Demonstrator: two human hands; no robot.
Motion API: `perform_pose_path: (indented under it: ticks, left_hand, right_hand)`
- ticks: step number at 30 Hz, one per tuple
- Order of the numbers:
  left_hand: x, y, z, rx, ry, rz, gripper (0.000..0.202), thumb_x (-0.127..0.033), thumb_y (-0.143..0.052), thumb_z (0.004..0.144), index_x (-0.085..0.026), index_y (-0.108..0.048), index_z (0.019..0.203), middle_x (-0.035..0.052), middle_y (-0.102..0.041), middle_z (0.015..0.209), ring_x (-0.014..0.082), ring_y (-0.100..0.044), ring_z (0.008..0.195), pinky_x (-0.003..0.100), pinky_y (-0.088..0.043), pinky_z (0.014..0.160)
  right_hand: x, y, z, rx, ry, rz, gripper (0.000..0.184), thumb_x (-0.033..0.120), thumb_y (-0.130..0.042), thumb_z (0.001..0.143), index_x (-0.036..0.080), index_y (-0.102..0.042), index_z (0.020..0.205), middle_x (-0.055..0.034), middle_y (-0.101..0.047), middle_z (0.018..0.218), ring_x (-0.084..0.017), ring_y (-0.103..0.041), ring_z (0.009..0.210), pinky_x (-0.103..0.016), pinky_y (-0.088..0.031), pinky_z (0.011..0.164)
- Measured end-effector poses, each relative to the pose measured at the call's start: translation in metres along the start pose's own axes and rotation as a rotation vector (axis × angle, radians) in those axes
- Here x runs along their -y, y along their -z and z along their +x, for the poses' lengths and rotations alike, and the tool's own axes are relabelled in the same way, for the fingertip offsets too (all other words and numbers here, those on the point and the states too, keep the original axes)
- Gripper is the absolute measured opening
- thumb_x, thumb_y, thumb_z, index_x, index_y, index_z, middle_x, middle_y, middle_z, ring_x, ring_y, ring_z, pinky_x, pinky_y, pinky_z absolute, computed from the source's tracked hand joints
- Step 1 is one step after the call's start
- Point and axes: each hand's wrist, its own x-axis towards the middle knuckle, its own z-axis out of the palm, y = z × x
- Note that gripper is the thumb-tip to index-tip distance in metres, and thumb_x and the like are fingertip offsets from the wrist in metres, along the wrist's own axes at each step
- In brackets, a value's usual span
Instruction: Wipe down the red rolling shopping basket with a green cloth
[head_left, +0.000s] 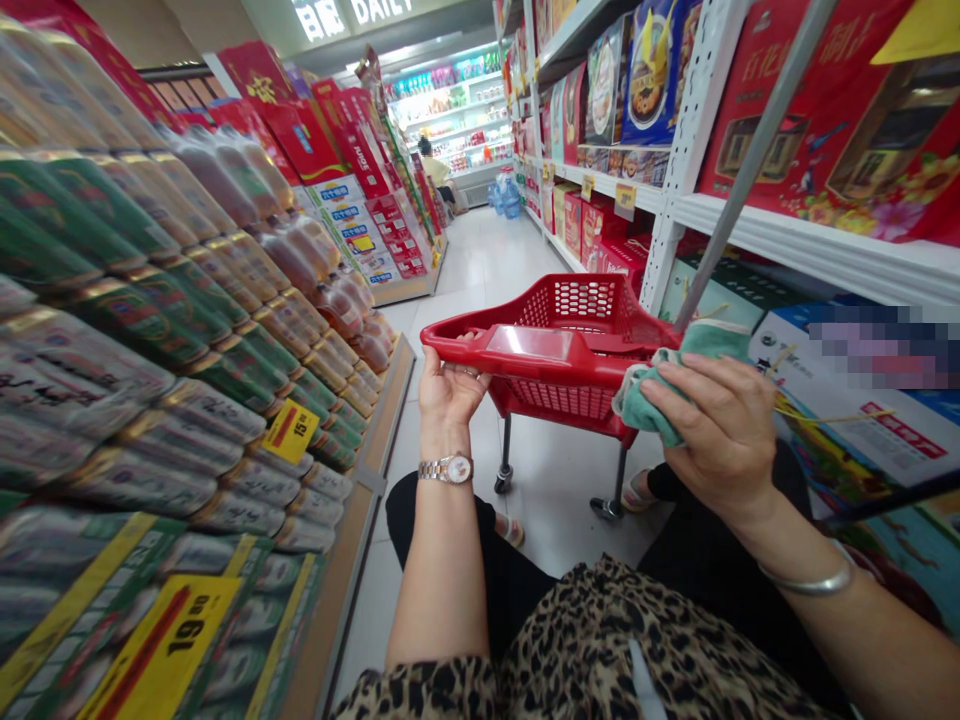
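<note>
A red plastic wheeled shopping basket (559, 395) stands on the floor before my knees, its perforated walls visible and nothing seen inside. My left hand (452, 388) is closed around the left part of its near rim, with the thumb at the outside corner and fingertips showing over the top. Bunched under the fingers of my right hand (724, 430) is a green cloth (654, 402) with a pale edge, which lies against the rim's right corner. A grey metal pole (757, 165) slants up from the basket's right side.
Stacked packs of cans (150, 310) line the left, with yellow price tags (291, 430). White shelves (817, 235) of boxed goods stand close on the right. The tiled aisle (480, 245) runs to a lit cooler (465, 110), where a person (435, 170) and water bottles (506, 193) are.
</note>
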Motion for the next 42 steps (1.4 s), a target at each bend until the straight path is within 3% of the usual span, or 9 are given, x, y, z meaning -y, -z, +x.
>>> perform_pose_path:
  ticks: [5, 10, 13, 18, 22, 26, 31, 36, 42]
  left_hand:
    - [0.0, 0.001, 0.001, 0.009, -0.003, -0.004, 0.049, -0.053, -0.042, 0.103, -0.012, -0.07, 0.103, 0.0096, -0.077, 0.083, 0.0212, -0.075, 0.079, 0.041, -0.06, 0.086]
    - [0.0, 0.0, 0.002, -0.009, -0.001, 0.009, 0.048, -0.053, -0.043, 0.103, -0.013, -0.069, 0.101, 0.0091, -0.077, 0.082, 0.0211, -0.075, 0.077, 0.042, -0.06, 0.086]
    - [0.0, 0.0, 0.002, 0.002, 0.0, 0.018, 0.048, -0.053, -0.042, 0.103, -0.013, -0.069, 0.102, 0.0091, -0.077, 0.083, 0.0215, -0.075, 0.08, 0.044, -0.059, 0.09]
    - [-0.001, 0.0, 0.002, 0.008, -0.004, 0.06, 0.049, -0.054, -0.041, 0.103, -0.014, -0.068, 0.094, 0.0086, -0.077, 0.083, 0.0213, -0.074, 0.079, 0.044, -0.058, 0.09]
    - [-0.002, 0.0, 0.002, 0.006, -0.007, 0.103, 0.052, -0.054, -0.039, 0.104, -0.013, -0.068, 0.092, 0.0086, -0.077, 0.081, 0.0214, -0.074, 0.075, 0.045, -0.058, 0.088]
    - [-0.003, -0.001, 0.002, -0.006, -0.024, 0.115, 0.054, -0.055, -0.037, 0.104, -0.014, -0.07, 0.101, 0.0113, -0.078, 0.086, 0.0214, -0.073, 0.075, 0.047, -0.058, 0.089]
    - [-0.003, -0.001, 0.003, -0.023, -0.036, 0.124, 0.055, -0.057, -0.036, 0.104, -0.015, -0.071, 0.099, 0.0099, -0.078, 0.083, 0.0207, -0.073, 0.074, 0.044, -0.058, 0.086]
    - [-0.004, 0.002, 0.005, 0.012, -0.036, 0.154, 0.055, -0.057, -0.034, 0.104, -0.016, -0.07, 0.096, 0.0111, -0.079, 0.091, 0.0205, -0.073, 0.079, 0.047, -0.057, 0.091]
    - [-0.007, 0.002, 0.008, 0.007, -0.049, 0.199, 0.056, -0.056, -0.03, 0.105, -0.016, -0.068, 0.093, 0.0083, -0.076, 0.08, 0.0213, -0.072, 0.076, 0.048, -0.056, 0.094]
  right_hand:
    - [0.009, -0.012, -0.006, -0.045, 0.074, -0.07, 0.042, 0.007, -0.059, 0.093, 0.032, -0.069, 0.125, 0.0001, -0.077, 0.117, -0.022, -0.068, 0.116, -0.046, -0.046, 0.108]
    - [0.003, -0.026, -0.027, -0.097, 0.152, -0.207, 0.033, 0.011, -0.067, 0.094, 0.036, -0.073, 0.115, 0.0059, -0.079, 0.107, -0.019, -0.071, 0.106, -0.04, -0.047, 0.106]
    - [-0.002, -0.03, -0.036, -0.079, 0.163, -0.231, 0.036, 0.014, -0.065, 0.096, 0.042, -0.073, 0.118, 0.0086, -0.08, 0.104, -0.018, -0.07, 0.105, -0.038, -0.045, 0.108]
    - [-0.008, -0.032, -0.044, -0.088, 0.2, -0.186, 0.035, 0.014, -0.069, 0.096, 0.036, -0.073, 0.122, 0.0066, -0.081, 0.099, -0.017, -0.069, 0.103, -0.034, -0.038, 0.114]
    - [-0.015, -0.033, -0.053, -0.01, 0.247, -0.228, 0.035, 0.015, -0.071, 0.095, 0.039, -0.073, 0.121, 0.0072, -0.081, 0.105, -0.017, -0.071, 0.098, -0.032, -0.043, 0.105]
    - [-0.026, -0.032, -0.059, 0.074, 0.253, -0.197, 0.04, 0.008, -0.06, 0.098, 0.036, -0.071, 0.124, 0.0048, -0.08, 0.114, -0.018, -0.074, 0.094, -0.038, -0.049, 0.095]
    - [-0.015, -0.01, -0.037, 0.079, 0.264, 0.044, 0.029, 0.014, -0.055, 0.101, 0.022, -0.07, 0.125, -0.0056, -0.08, 0.112, -0.022, -0.072, 0.107, -0.04, -0.052, 0.09]
    - [0.004, 0.01, -0.002, 0.018, 0.293, 0.083, 0.039, 0.013, -0.07, 0.093, 0.04, -0.071, 0.122, 0.0078, -0.078, 0.116, -0.019, -0.07, 0.111, -0.037, -0.052, 0.103]
    - [0.005, 0.003, 0.013, 0.037, 0.232, 0.12, 0.03, 0.017, -0.061, 0.099, 0.033, -0.07, 0.122, 0.001, -0.076, 0.122, -0.023, -0.067, 0.12, -0.046, -0.05, 0.105]
